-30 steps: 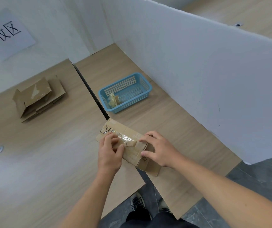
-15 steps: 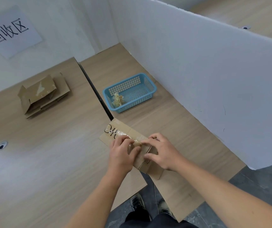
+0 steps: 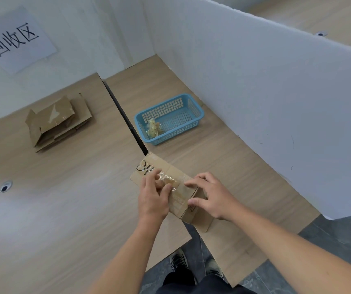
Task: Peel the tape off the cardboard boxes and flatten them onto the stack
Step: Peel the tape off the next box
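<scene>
A small brown cardboard box [image 3: 149,166] with black lettering lies near the front of the table, across the gap between the two tabletops. Clear tape [image 3: 167,178] runs along its top and is partly lifted and crumpled. My left hand [image 3: 152,198] pinches the loose tape between thumb and fingers. My right hand [image 3: 209,196] presses on the box's right end, thumb on its near side and fingers on top. A stack of flattened boxes [image 3: 57,122] sits at the far left.
A blue plastic basket [image 3: 191,117] holding a wad of used tape [image 3: 153,129] stands behind the box. White partition walls close the back and right. A paper sign [image 3: 13,41] hangs on the back wall. The table's front edge lies just below my wrists.
My left hand has drawn the tape further along the box top, and the tape now bunches up. My right hand stays on the box end. The camera has shifted slightly.
</scene>
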